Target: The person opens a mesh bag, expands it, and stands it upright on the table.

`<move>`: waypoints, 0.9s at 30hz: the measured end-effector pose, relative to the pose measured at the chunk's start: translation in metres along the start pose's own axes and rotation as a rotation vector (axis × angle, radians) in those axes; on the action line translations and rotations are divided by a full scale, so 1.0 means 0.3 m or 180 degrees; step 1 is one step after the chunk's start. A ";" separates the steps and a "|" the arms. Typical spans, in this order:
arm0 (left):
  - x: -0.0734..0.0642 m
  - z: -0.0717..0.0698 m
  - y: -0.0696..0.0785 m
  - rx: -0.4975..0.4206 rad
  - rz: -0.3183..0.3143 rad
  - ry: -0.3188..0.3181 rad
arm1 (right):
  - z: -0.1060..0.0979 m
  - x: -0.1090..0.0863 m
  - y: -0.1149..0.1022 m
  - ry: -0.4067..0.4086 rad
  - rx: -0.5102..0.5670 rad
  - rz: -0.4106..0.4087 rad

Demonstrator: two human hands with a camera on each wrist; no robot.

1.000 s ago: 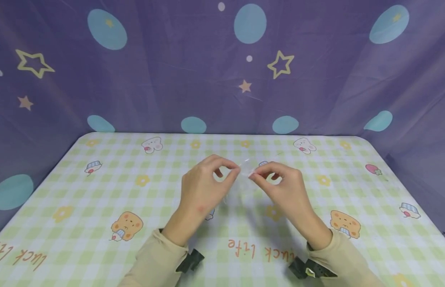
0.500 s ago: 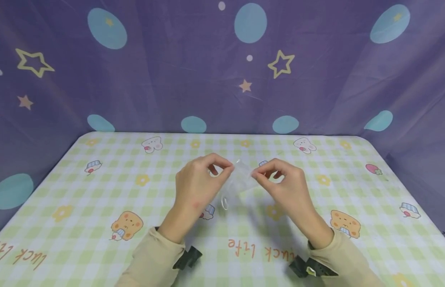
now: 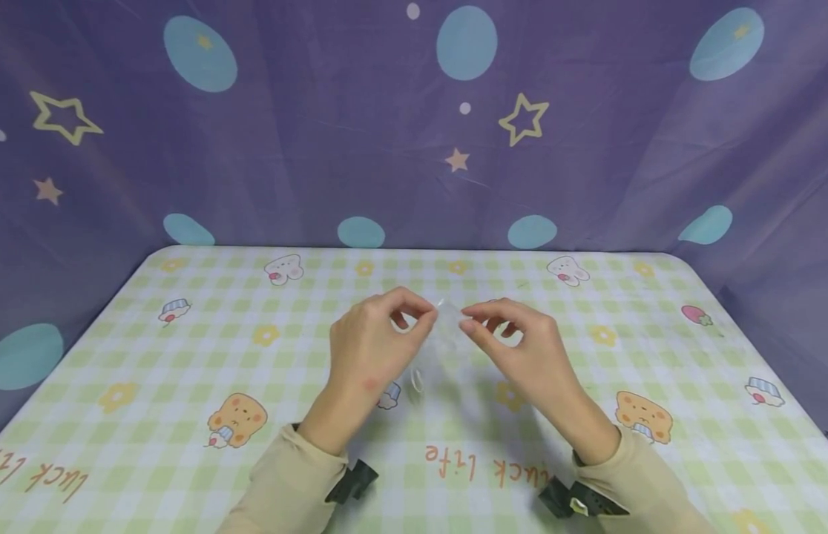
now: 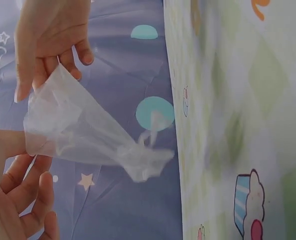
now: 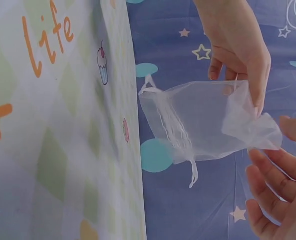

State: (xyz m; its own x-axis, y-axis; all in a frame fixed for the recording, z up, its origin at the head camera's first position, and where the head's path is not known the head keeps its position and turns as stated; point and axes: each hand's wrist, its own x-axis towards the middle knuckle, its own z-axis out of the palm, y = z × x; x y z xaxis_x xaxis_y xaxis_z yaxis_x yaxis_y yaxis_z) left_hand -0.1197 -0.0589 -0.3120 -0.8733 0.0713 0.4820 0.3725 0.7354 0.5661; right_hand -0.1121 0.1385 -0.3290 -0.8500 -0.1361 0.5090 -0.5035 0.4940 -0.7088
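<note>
On the checked tablecloth (image 3: 300,378) we read the orange words "luck life" (image 3: 498,473), upside down at the bottom centre of the head view. We find a second line of the lettering (image 3: 43,478) at lower left, cut by the edge. In the right wrist view, we read a tilted "life" (image 5: 49,42) upper left.

head view looks down; closer wrist views share the pouch (image 5: 200,122)
</note>
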 end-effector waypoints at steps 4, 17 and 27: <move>-0.001 0.000 0.005 -0.0109 -0.0036 -0.0057 | 0.000 0.000 0.000 -0.0024 -0.0064 -0.0066; -0.005 0.001 0.014 -0.0114 -0.0047 -0.0249 | 0.001 0.004 0.000 0.0248 -0.0034 -0.0297; -0.010 -0.002 0.016 -0.0170 0.0165 -0.0624 | -0.001 0.001 0.005 0.0333 -0.0051 -0.0229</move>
State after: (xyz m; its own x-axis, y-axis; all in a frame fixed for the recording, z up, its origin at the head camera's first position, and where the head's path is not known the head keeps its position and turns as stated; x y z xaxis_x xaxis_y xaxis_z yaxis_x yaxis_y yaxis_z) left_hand -0.1151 -0.0560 -0.3102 -0.8949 0.2416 0.3751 0.4301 0.6909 0.5811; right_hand -0.1132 0.1394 -0.3299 -0.7904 -0.0818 0.6071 -0.5595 0.4999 -0.6611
